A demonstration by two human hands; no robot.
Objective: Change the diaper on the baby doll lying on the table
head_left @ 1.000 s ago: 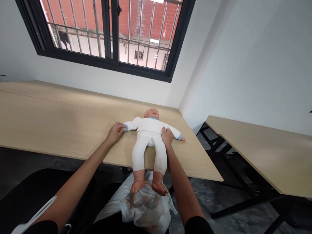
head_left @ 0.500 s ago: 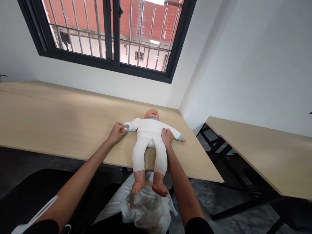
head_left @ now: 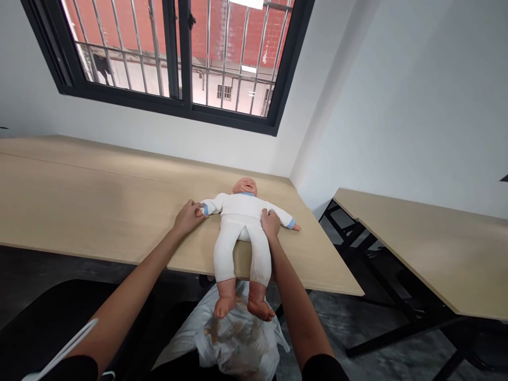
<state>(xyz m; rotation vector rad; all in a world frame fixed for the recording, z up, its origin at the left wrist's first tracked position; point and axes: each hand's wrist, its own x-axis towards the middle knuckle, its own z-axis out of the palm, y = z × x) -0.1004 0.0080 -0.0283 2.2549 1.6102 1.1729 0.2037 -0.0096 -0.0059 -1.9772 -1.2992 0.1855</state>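
Observation:
A baby doll (head_left: pixel 242 219) in a white outfit with blue collar and cuffs lies on its back, head toward the window. Its bare feet stick out past the table's near edge. My left hand (head_left: pixel 189 217) is closed around the doll's hand at the blue cuff (head_left: pixel 205 209) on the left. At the doll's waist, on the right side, my right hand (head_left: pixel 270 222) rests with bent fingers gripping the white cloth; its fingertips are partly hidden. The doll's other arm (head_left: pixel 286 217) lies stretched out on the wood beyond my right hand.
The doll lies near the right end of a light wooden table (head_left: pixel 119 206). A second table (head_left: pixel 428 238) stands to the right across a gap. Below the doll's feet is a crumpled clear plastic bag (head_left: pixel 242 344). A barred window (head_left: pixel 174 58) is ahead.
The view has shifted slightly. My left fingers appear more settled around the doll's hand at the cuff; the doll and my right hand stay nearly where they were.

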